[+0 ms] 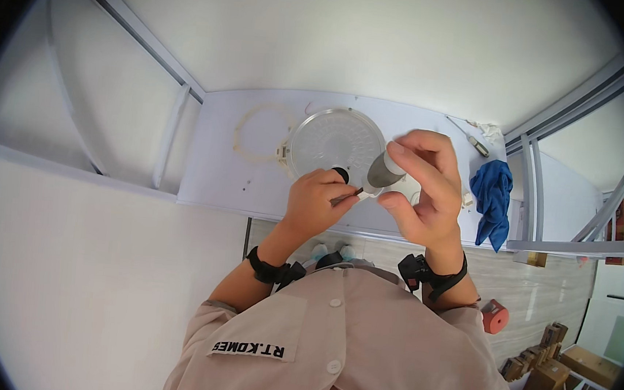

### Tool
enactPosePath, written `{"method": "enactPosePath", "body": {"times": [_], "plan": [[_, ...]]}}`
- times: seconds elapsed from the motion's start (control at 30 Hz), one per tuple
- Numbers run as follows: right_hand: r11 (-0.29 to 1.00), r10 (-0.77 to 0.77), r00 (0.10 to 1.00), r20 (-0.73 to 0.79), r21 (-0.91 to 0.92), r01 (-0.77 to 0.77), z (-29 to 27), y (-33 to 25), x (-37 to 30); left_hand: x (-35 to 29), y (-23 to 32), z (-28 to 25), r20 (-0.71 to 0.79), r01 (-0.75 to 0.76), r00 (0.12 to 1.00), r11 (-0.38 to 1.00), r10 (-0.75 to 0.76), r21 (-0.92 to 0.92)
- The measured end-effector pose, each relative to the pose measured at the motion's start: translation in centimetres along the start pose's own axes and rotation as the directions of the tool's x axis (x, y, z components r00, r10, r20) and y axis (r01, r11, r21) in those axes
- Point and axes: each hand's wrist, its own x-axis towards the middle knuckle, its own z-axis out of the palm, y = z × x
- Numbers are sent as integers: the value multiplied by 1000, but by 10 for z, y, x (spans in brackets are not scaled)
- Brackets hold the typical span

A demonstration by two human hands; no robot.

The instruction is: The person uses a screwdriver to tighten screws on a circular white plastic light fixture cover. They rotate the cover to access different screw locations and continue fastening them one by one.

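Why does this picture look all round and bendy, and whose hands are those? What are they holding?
The picture comes from a small camera worn on a person's head, looking down, so you see their own shirt and arms from above. Its lens is very wide, which bends straight edges near the rim.

The left hand holds a thin dark-handled tool. The right hand pinches a small grey cylinder, and the tool's tip points toward it.

Beneath them is a white table. On it lie a round clear dish, a pale thin ring, a blue cloth and a small screwdriver. Brown boxes sit on the floor at lower right.
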Motion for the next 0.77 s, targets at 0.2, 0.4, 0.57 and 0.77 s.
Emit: {"method": "enactPosePath", "body": {"times": [0.2, 0.4, 0.57, 0.77], "plan": [[999, 32, 998, 61, 38, -35, -7, 0, 3, 2, 2, -1, -1, -10, 1000, 1000, 10, -13], [992, 65, 997, 50, -114, -59, -7, -8, 6, 2, 2, -1, -3, 2, 1000, 1000, -2, -8], [990, 133, 991, 28, 44, -134, 2, -15, 15, 1, 0, 0, -8, -7, 1000, 1000, 7, -7], [994, 58, 998, 11, -96, -57, -8, 2, -1, 1, 2, 2, -8, 8, 1000, 1000, -8, -21]]}}
